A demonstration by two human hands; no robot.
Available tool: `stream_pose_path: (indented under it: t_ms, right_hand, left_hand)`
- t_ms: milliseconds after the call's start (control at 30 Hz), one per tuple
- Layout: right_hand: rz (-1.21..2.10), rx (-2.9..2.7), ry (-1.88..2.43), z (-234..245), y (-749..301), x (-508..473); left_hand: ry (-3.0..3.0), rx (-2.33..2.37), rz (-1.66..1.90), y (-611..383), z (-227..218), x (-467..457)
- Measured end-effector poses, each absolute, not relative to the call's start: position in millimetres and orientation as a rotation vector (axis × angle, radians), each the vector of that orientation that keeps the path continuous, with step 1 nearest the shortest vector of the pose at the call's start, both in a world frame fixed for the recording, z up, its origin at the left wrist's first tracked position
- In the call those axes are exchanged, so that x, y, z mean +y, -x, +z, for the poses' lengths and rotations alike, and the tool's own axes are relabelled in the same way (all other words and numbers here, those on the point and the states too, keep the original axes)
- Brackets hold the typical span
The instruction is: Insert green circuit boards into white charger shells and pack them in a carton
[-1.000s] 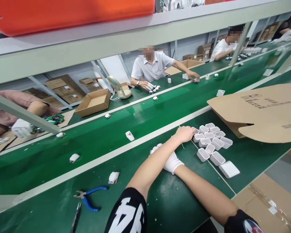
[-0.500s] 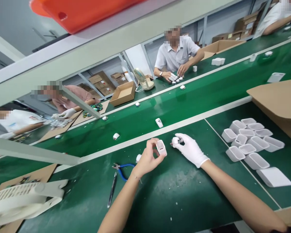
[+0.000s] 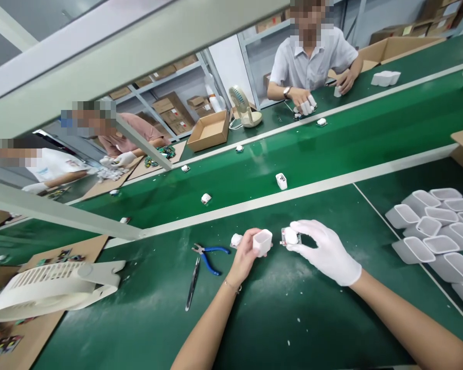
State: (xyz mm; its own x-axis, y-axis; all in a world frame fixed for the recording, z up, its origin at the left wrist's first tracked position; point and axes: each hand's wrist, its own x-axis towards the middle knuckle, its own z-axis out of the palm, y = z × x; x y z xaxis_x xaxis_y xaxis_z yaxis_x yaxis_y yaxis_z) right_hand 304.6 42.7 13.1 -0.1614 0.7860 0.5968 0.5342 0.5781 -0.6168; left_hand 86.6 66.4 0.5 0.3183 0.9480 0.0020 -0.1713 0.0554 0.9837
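My bare left hand grips a white open plastic shell with its mouth up, just above the green bench. My right hand, in a white glove, pinches a small white insert part between thumb and fingers, a few centimetres to the right of the shell. The two parts are close but apart. Another small white part lies on the bench just left of my left hand.
Several empty white shells lie clustered at the right. Blue-handled pliers and a thin tool lie left of my hands. A white fan lies at the far left. Small parts ride the green conveyor; other people work across it.
My left hand pulled back from the pile of shells with one shell in it. The gloved right hand rose with an insert. Both hands came together at the bench centre; my view swung left.
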Motion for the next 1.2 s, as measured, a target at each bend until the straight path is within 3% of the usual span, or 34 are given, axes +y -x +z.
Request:
stream_pose_path:
  t_ms: [133, 400, 1033, 1133, 1200]
  right_hand:
    - [0.318, -1.898, 1.008, 17, -307, 43]
    - [0.458, -2.262, 0.892, 32, -299, 35]
    - [-0.054, -2.296, 0.937, 20, -296, 31]
    - [0.072, -2.302, 0.948, 20, -295, 33]
    - [0.361, -2.245, 0.955, 19, -294, 33]
  left_hand:
    - [-0.932, 0.802, 1.001, -91, -3, 66]
    - [-0.978, 0.744, 0.877, -90, -2, 58]
    - [-1.058, 0.642, 0.961, -92, -12, 55]
    - [-1.041, 0.658, 0.937, -95, -13, 53]
    - [-1.004, 0.652, 0.921, -97, -12, 51]
